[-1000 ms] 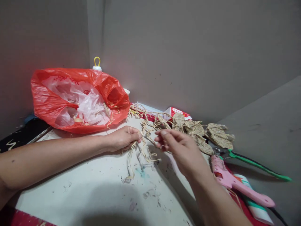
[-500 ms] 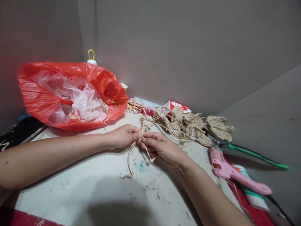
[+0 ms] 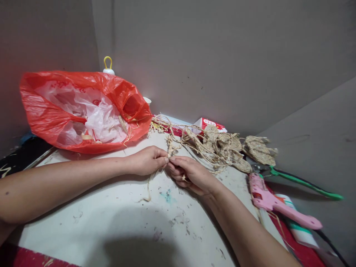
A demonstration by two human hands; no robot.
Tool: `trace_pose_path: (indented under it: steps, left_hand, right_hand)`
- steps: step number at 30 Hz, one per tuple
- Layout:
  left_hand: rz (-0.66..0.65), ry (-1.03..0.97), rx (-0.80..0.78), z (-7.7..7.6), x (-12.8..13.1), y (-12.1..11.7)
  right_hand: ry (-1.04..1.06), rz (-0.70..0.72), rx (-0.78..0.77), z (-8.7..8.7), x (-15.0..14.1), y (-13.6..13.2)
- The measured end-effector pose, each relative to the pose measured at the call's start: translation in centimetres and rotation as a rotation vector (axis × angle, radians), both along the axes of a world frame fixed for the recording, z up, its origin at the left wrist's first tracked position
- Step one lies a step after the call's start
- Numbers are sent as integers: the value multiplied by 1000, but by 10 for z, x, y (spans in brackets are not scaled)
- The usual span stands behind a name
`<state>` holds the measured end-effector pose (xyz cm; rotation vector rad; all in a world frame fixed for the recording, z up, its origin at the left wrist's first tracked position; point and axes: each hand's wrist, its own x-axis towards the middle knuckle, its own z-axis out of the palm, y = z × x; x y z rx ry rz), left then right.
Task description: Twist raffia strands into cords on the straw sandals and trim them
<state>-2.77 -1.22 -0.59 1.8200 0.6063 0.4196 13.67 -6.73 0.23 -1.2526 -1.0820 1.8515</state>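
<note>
My left hand (image 3: pixel 151 161) and my right hand (image 3: pixel 191 174) meet fingertip to fingertip over the middle of the table (image 3: pixel 125 207). Both are closed, pinching the strands of a pale straw-like braid (image 3: pixel 170 144) where they come together. The braided length runs away from my fingers toward the back of the table. Below my left hand one loose strand end (image 3: pixel 148 193) hangs to the tabletop. Another strand's tip pokes out among the curled fingers of my right hand. The exact crossing of the strands is hidden by the fingertips.
An open red plastic bag (image 3: pixel 111 83) with white plastic inside stands back left. Braided straw pieces (image 3: pixel 222 142) are heaped back right. Green-handled pliers (image 3: pixel 306 181), a pink glue gun (image 3: pixel 280 207) and a white tube (image 3: pixel 303 233) lie at the right. A red-white box (image 3: pixel 210 123) sits by the wall.
The right fingers have curled in, and the strand end that hung between the hands is now mostly hidden by them. The left strand end has shifted slightly up and left.
</note>
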Motion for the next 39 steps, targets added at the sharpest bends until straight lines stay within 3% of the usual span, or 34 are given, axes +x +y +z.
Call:
trace_pose_path:
  steps: [3, 7, 11, 14, 19, 28, 34, 39]
  left_hand:
    - [5, 23, 57, 4, -3, 0]
    - [-28, 139, 137, 17, -7, -1]
    - [45, 343, 379, 30, -9, -5]
    - [88, 425, 555, 33, -10, -11]
    - [71, 555, 757, 29, -7, -26]
    - [-34, 610, 1103, 13, -3, -39]
    - [-159, 597, 1223, 13, -2, -57]
    - [-275, 511, 1239, 12, -16, -91]
  right_hand:
    - [83, 10, 20, -2, 1, -1]
    - [-55, -97, 99, -6, -5, -3]
    - [-262, -205, 179, -11, -15, -5]
    - [-305, -257, 204, -13, -19, -7]
    - [-144, -309, 142, -14, -24, -10]
    - [26, -331, 57, -13, -26, -13]
    - [80, -325, 29, -13, -26, -13]
    - [114, -339, 14, -8, -23, -12]
